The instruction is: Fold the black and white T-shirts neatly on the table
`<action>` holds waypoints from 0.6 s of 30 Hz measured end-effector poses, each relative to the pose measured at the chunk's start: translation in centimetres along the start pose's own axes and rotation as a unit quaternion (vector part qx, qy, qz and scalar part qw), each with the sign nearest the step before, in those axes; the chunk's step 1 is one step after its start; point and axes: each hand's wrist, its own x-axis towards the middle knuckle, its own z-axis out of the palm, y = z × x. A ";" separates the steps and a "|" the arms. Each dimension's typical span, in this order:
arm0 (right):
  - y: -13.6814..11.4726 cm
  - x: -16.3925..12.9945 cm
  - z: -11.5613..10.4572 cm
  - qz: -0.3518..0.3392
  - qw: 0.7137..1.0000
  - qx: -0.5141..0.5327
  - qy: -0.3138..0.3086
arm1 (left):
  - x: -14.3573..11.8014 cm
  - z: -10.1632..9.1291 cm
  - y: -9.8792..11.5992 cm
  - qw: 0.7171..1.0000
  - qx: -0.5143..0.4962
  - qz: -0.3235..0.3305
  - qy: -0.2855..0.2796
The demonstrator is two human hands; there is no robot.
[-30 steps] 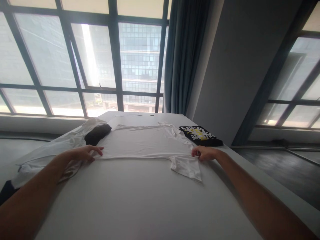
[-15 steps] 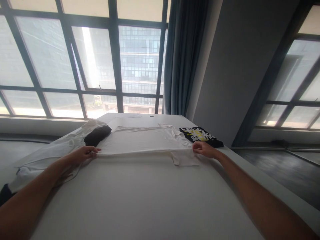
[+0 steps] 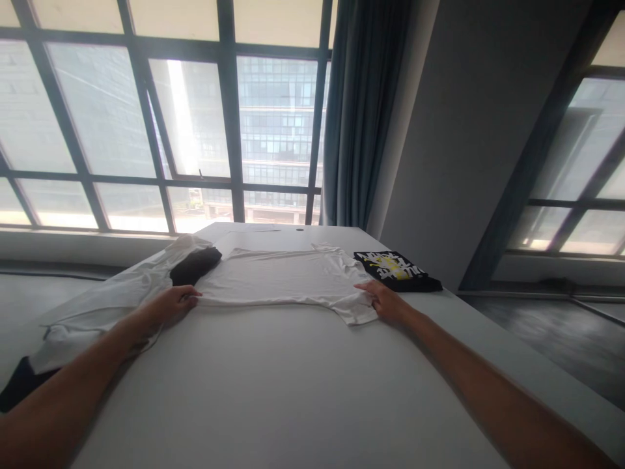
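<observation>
Grip pinched on the near hem corner (image 3: pixel 205 299), the left hand (image 3: pixel 176 303) holds the white, short-sleeved cloth T-shirt (image 3: pixel 273 277) between the left and right edges of the white bench (image 3: pixel 293 378). The right hand (image 3: pixel 385 304) has shifted inward by the shoulder, pinch unclear; the near sleeve (image 3: pixel 359 314) lies more rumpled. No container shows.

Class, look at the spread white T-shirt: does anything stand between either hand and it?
Nothing visible does: the left hand and right hand touch the white T-shirt. The dark bundle lies beyond the left hand, the black printed garment beyond the right, neither in between.
</observation>
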 end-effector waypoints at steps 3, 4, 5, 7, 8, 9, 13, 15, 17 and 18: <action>-0.3 0.3 0.5 -0.006 0.999 0.032 -0.028 | 0.2 0.5 0.1 0.998 0.035 -0.001 0.043; -0.4 0.3 0.6 0.004 0.998 0.048 -0.032 | 0.2 0.6 0.1 0.998 0.040 0.001 0.054; -0.4 0.4 0.5 0.018 0.997 0.067 -0.033 | 0.3 0.7 0.1 0.997 0.045 0.000 0.060; -0.3 0.5 0.4 0.052 0.992 0.110 -0.026 | 0.4 0.7 0.0 0.998 0.044 -0.010 0.049; -0.1 0.5 0.3 0.069 0.989 0.130 -0.019 | 0.4 0.7 0.0 0.999 0.032 -0.013 0.034; 0.1 0.5 0.2 0.083 0.985 0.149 -0.010 | 0.4 0.7 -0.2 1.000 0.015 -0.013 0.018; 1.5 0.5 0.2 0.145 0.973 0.177 0.015 | 0.6 0.6 -0.8 1.000 -0.027 -0.003 -0.005; 2.2 0.6 0.3 0.187 0.969 0.158 0.015 | 0.6 0.6 -0.9 1.000 -0.006 -0.014 0.008; 2.6 0.6 0.4 0.213 0.966 0.143 0.015 | 0.5 0.6 -0.8 1.000 0.006 -0.016 0.019; 2.7 0.6 0.4 0.217 0.966 0.141 0.014 | 0.5 0.6 -0.6 1.000 0.001 -0.010 0.023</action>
